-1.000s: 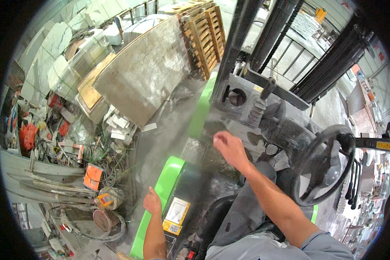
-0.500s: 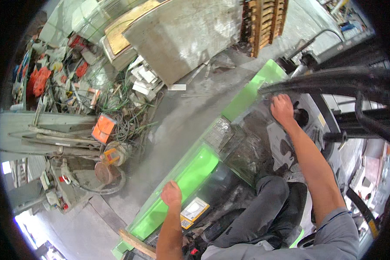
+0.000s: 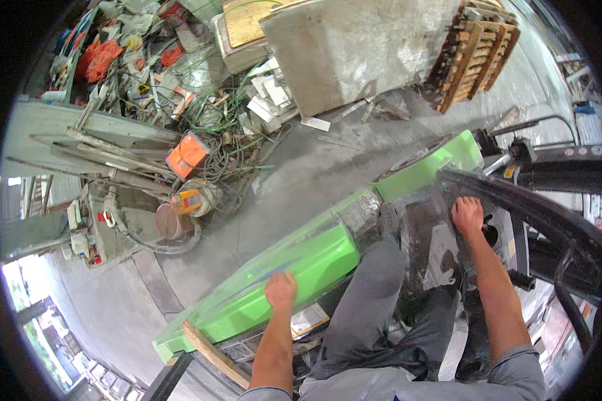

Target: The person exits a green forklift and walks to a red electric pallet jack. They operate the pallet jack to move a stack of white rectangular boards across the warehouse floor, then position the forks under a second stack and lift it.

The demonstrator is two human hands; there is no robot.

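Observation:
I am seated in a vehicle with a bright green body [image 3: 321, 257]. My left hand [image 3: 281, 289] is curled into a fist and leans on top of the long green side panel, with nothing visible in it. Ahead and to the right, my right hand [image 3: 468, 215] has its fingers bent over the dark front console [image 3: 441, 250], just below a thick black bar [image 3: 508, 198]. What lies under those fingers is hidden. One grey-trousered leg [image 3: 374, 294] stretches to the dusty step [image 3: 361, 212] between the green panels, with the shoe [image 3: 388, 219] at its inner side.
Beyond the green side lies a grey floor [image 3: 274, 194]. Rubble and cables [image 3: 214, 174] heap up at the left, with an orange box [image 3: 187, 156]. A large leaning board [image 3: 354, 53] and wooden pallets [image 3: 478, 60] stand ahead. A wooden strip [image 3: 214, 354] lies near my left arm.
My leg has swung left, bringing the shoe to the step. The view has turned, so the surroundings sit differently. Both hands stay on about the same parts of the vehicle.

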